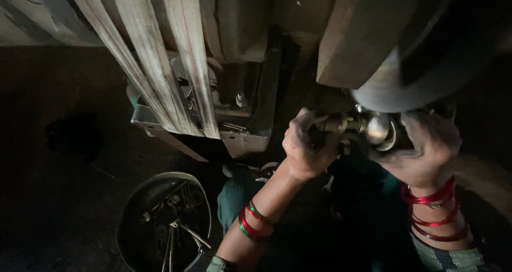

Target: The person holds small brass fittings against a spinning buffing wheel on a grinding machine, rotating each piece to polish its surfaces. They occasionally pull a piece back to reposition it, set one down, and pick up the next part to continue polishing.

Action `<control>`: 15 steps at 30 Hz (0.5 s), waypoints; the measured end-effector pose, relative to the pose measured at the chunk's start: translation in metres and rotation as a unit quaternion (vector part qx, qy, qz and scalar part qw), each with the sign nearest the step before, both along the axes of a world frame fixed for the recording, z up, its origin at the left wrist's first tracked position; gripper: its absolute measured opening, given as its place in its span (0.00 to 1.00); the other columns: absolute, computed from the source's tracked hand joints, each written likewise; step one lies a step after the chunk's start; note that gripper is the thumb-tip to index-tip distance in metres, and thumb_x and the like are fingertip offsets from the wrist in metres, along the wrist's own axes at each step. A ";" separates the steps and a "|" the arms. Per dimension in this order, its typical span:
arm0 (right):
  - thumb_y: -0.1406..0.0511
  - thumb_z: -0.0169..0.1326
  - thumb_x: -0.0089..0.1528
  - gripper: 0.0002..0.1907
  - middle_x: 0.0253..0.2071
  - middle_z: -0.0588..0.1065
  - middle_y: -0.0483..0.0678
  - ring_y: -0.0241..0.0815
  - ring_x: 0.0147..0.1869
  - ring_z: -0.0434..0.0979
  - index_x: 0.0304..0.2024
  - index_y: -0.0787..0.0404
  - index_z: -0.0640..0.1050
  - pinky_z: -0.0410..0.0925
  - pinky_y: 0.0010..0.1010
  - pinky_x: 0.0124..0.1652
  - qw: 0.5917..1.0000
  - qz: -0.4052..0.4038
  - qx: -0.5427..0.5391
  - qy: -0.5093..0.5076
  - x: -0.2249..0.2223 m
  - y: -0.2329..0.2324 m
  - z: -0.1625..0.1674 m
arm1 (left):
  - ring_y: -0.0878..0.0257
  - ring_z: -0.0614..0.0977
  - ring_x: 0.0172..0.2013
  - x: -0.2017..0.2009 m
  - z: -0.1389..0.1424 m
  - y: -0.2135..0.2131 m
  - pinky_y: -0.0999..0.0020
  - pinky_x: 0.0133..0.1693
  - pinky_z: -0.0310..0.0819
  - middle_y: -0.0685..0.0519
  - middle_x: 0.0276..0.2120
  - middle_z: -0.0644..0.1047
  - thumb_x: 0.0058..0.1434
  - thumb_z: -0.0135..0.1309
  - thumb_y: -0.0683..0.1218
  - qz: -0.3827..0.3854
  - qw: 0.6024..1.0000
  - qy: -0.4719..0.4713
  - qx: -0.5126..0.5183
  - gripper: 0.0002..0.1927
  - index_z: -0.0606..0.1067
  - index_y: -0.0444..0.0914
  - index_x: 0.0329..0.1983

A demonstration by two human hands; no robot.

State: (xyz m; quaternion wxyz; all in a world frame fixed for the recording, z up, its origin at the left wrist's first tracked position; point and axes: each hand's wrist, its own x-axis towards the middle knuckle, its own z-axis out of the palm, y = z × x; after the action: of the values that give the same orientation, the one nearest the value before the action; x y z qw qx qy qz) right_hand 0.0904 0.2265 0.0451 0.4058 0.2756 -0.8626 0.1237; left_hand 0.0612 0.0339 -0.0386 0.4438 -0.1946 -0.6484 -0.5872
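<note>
Fingers of the left hand (308,144) are curled tight round a brass-coloured fitting (341,125), which juts sideways just beneath a large dark rounded machine body (421,64). The fitting ends in a shiny rounded metal piece (380,130), and the right hand (426,146) cups that piece from the other side, its fingers bent against it; how firmly they clamp it cannot be told in the dim light. Both hands are smeared with grime. Red and green bangles (250,221) ring the left wrist, red bangles (434,210) the right. Pale worn flat belts (160,58) slant down over a metal bracket (240,138) to the left. A round pan (130,218) of loose small tools lies below on the dark floor.
</note>
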 end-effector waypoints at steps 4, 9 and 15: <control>0.42 0.68 0.57 0.38 0.39 0.80 0.55 0.51 0.42 0.84 0.45 0.71 0.78 0.78 0.36 0.46 1.000 -0.006 -0.007 -0.010 0.002 -0.008 0.003 | 0.52 0.82 0.34 -0.003 -0.003 -0.002 0.62 0.36 0.78 0.44 0.40 0.77 0.56 0.69 0.36 -0.020 0.999 0.035 0.028 0.26 0.69 0.30 0.53; 0.43 0.66 0.57 0.39 0.43 0.80 0.53 0.47 0.43 0.84 0.50 0.72 0.79 0.78 0.33 0.47 0.998 0.032 -0.047 -0.036 -0.010 -0.014 -0.001 | 0.50 0.85 0.39 0.001 0.003 -0.008 0.61 0.42 0.81 0.44 0.44 0.78 0.56 0.69 0.40 -0.031 0.998 -0.058 0.018 0.27 0.69 0.33 0.54; 0.45 0.68 0.55 0.35 0.41 0.80 0.50 0.45 0.41 0.83 0.47 0.68 0.80 0.76 0.34 0.47 0.997 0.002 -0.041 -0.067 -0.015 -0.013 -0.006 | 0.48 0.83 0.41 -0.002 0.018 -0.008 0.61 0.42 0.80 0.42 0.44 0.76 0.53 0.68 0.39 0.004 0.994 -0.106 -0.021 0.26 0.70 0.34 0.53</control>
State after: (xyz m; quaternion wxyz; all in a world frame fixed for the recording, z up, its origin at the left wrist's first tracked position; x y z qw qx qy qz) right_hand 0.0753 0.2138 0.0392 0.3578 0.2520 -0.8814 0.1778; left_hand 0.0596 0.0262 -0.0205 0.3709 -0.1377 -0.7048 -0.5889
